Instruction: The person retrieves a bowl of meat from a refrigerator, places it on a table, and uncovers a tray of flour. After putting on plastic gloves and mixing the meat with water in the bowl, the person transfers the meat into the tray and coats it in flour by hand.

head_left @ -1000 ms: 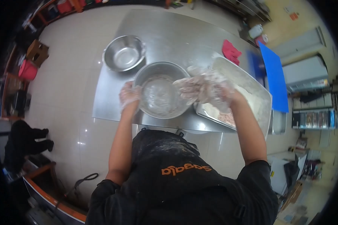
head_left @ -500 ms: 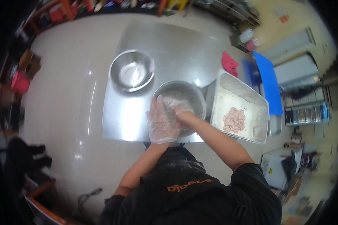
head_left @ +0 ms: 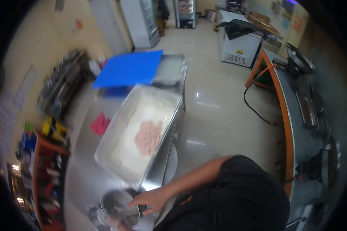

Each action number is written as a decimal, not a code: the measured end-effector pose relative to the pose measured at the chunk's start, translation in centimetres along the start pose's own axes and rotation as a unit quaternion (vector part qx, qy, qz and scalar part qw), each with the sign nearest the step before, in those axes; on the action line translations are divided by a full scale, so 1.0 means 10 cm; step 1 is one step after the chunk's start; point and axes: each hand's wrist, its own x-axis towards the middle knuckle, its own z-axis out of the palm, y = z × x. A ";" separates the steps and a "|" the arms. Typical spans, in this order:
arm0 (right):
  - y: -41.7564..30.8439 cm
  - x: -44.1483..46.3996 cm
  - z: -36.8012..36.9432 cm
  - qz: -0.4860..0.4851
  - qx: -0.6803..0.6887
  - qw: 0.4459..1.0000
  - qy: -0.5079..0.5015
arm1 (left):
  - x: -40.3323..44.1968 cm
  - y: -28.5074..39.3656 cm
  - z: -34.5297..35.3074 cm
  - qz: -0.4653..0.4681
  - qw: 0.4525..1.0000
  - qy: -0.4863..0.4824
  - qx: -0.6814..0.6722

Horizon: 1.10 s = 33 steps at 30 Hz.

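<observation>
My right hand [head_left: 149, 201] is bare, with its fingers spread over the rim of the deep metal bowl [head_left: 112, 200]. At the bowl's near side my left hand [head_left: 117, 223] shows only in part, in a clear plastic glove; its fingers are blurred. A second, shallower metal bowl [head_left: 94, 215] stands partly hidden beside the deep one. Beyond the hands, a large metal tray [head_left: 115, 133] holds white powder [head_left: 129, 144] and a heap of pale pink pieces [head_left: 149, 138].
A red cloth [head_left: 100, 123] lies left of the tray on the steel table [head_left: 81, 169]. Behind it are a blue board [head_left: 129, 68] and another metal container [head_left: 171, 69]. An orange-edged counter [head_left: 287, 134] stands at the right, and a white freezer [head_left: 241, 48] farther back.
The view has swung toward the tray and the right side of the room. My right hand, gloved earlier, is now bare and out of the deep bowl's middle.
</observation>
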 end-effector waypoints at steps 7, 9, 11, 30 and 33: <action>0.10 -3.01 -2.05 0.207 0.050 0.931 0.297 | -0.32 2.25 1.66 0.127 0.987 -0.087 0.053; 0.27 -3.77 -2.43 0.242 0.027 0.896 0.372 | -0.44 2.89 2.07 0.163 0.977 -0.118 0.063; 0.12 -4.44 -2.86 0.301 -0.051 0.853 0.423 | -0.53 3.49 2.45 0.195 0.967 -0.150 0.066; 0.62 -8.61 -6.74 0.517 -0.259 0.487 0.654 | -1.03 9.27 8.68 0.499 0.784 -0.362 0.068; 0.76 -9.11 -7.06 0.531 -0.151 0.421 0.720 | -2.23 10.55 9.29 0.501 0.649 -0.571 0.037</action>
